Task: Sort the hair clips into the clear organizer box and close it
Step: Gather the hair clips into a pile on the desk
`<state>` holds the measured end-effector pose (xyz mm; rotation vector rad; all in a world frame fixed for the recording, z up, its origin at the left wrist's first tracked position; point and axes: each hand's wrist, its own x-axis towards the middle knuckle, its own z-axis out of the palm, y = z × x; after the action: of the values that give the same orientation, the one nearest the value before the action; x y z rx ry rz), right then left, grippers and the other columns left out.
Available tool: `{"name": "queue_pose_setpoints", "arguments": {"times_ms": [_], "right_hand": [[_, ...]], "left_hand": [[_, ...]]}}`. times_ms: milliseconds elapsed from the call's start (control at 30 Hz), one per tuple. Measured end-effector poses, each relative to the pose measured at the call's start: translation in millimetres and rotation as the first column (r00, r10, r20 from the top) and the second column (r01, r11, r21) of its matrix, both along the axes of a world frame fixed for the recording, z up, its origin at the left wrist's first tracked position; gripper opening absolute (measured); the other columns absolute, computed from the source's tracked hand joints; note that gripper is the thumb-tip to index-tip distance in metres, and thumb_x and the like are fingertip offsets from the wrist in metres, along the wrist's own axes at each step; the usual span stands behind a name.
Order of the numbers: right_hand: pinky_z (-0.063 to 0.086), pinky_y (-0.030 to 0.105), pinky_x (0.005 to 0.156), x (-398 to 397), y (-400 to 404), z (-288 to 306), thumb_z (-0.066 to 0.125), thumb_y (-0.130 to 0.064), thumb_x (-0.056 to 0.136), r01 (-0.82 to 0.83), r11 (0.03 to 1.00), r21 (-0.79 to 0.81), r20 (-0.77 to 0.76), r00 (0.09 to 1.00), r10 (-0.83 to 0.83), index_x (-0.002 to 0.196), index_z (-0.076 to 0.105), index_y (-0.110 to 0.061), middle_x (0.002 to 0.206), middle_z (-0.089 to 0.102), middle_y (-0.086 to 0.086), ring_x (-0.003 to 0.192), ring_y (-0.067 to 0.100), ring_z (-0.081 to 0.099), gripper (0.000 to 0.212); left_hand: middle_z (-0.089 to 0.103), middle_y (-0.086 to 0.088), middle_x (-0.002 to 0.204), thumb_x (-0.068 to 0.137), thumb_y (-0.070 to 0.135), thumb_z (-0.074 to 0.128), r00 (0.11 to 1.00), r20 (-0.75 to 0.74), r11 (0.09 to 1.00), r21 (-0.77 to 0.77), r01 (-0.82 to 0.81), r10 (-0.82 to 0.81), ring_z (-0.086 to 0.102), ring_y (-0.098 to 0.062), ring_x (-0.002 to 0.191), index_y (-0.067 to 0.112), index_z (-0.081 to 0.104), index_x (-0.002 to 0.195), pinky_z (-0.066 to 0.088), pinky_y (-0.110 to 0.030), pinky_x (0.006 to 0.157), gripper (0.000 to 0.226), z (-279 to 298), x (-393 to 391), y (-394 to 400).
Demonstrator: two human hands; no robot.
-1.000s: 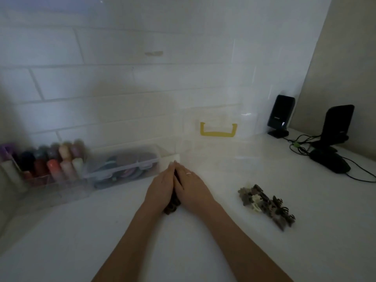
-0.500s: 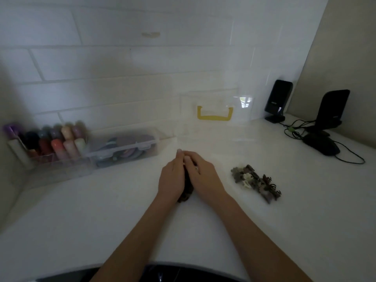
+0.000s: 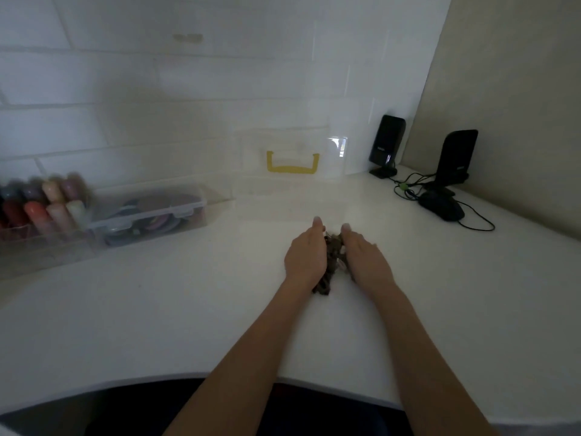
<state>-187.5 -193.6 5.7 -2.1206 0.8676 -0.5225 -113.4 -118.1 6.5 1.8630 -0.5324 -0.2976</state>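
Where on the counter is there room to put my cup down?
Bare counter lies left of the left hand, in front of the lidded box. More lies right of the right hand, before the cables. The back-left edge and right corner are crowded.

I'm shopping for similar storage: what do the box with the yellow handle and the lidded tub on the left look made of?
Clear organizer box with yellow handle: seemingly transparent glossy plastic; the tiles show through it. Lidded clear tub: likely similar plastic, slightly frosted, its colourful contents visible through the walls.
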Motion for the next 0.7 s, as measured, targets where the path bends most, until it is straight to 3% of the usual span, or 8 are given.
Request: {"name": "queue_pose_setpoints", "arguments": {"times_ms": [100,200,267,367,400,500,600,700], "right_hand": [[0.035,0.037,0.099,-5.5,9.0,5.3,0.022,-0.051,0.097,-0.067,0.997,0.029,0.057,0.996,0.065,0.114,0.058,-0.026,0.115,0.061,-0.001,0.109,0.018,0.051,0.046],[0.036,0.026,0.079,-13.9,16.5,4.3,0.026,-0.052,0.096,-0.091,0.996,-0.015,0.103,0.990,0.092,0.111,0.059,-0.023,0.101,0.061,-0.006,0.095,0.012,0.054,0.046],[0.038,0.023,0.077,-21.3,20.7,1.2,0.031,-0.051,0.095,-0.107,0.994,-0.023,0.146,0.983,0.110,0.110,0.060,-0.024,0.100,0.061,-0.009,0.095,0.010,0.057,0.043],[0.039,0.024,0.092,-34.1,26.4,-3.1,0.041,-0.053,0.092,-0.183,0.983,-0.028,0.204,0.961,0.185,0.118,0.055,-0.031,0.116,0.059,-0.013,0.111,0.006,0.052,0.037],[0.036,0.025,0.099,-39.4,27.8,-4.8,0.045,-0.058,0.087,-0.217,0.975,-0.049,0.192,0.956,0.222,0.125,0.050,-0.034,0.126,0.053,-0.013,0.120,0.005,0.046,0.044],[0.020,0.031,0.113,-52.8,31.8,-7.2,0.053,-0.076,0.063,-0.315,0.941,-0.120,0.033,0.946,0.321,0.143,0.023,-0.039,0.153,0.019,-0.011,0.140,0.007,0.015,0.093],[0.015,0.035,0.116,-54.8,33.9,-9.7,0.070,-0.066,0.060,-0.359,0.907,-0.222,-0.090,0.933,0.347,0.146,0.010,-0.039,0.156,0.003,-0.013,0.142,0.008,0.003,0.109],[0.017,0.026,0.110,-52.3,31.6,-13.7,0.075,-0.051,0.065,-0.313,0.927,-0.205,-0.008,0.948,0.318,0.146,0.016,-0.037,0.156,0.010,-0.009,0.142,0.007,0.006,0.101]], "left_hand": [[0.064,-0.008,0.121,0.102,0.040,0.018,1.000,0.005,1.000,0.009,-0.009,0.009,0.056,-0.024,0.112,0.015,0.067,0.110,0.034,-0.029,0.092,0.055,-1.3,-6.1,-4.9],[0.067,-0.003,0.118,0.100,0.041,0.021,0.999,-0.046,0.997,-0.071,-0.008,0.005,0.058,-0.020,0.110,0.021,0.070,0.108,0.038,-0.035,0.101,0.054,-5.9,-4.8,-0.9],[0.068,-0.002,0.115,0.099,0.043,0.021,0.998,-0.062,0.994,-0.107,0.010,-0.017,0.059,-0.019,0.108,0.022,0.071,0.105,0.039,-0.040,0.103,0.055,-9.5,-6.8,4.5],[0.069,-0.002,0.113,0.095,0.047,0.019,0.996,-0.051,0.985,-0.158,0.070,-0.079,0.060,-0.019,0.108,0.021,0.071,0.106,0.040,-0.043,0.101,0.059,-11.6,-15.0,13.0],[0.069,-0.002,0.113,0.092,0.049,0.018,0.994,-0.046,0.982,-0.165,0.089,-0.098,0.060,-0.020,0.108,0.022,0.071,0.104,0.039,-0.043,0.101,0.060,-10.8,-16.4,15.5],[0.069,0.003,0.108,0.084,0.057,0.022,0.976,-0.181,0.972,-0.222,0.081,-0.123,0.060,-0.017,0.106,0.037,0.070,0.085,0.040,-0.044,0.102,0.052,-5.8,-17.2,21.1],[0.069,0.005,0.109,0.078,0.067,0.023,0.958,-0.220,0.964,-0.230,0.134,-0.186,0.059,-0.015,0.108,0.039,0.072,0.085,0.039,-0.043,0.103,0.057,-5.8,-17.2,23.4],[0.071,0.005,0.106,0.069,0.075,0.027,0.949,-0.243,0.959,-0.248,0.140,-0.201,0.060,-0.015,0.107,0.041,0.074,0.081,0.040,-0.043,0.103,0.059,-7.8,-16.2,22.7]]}}
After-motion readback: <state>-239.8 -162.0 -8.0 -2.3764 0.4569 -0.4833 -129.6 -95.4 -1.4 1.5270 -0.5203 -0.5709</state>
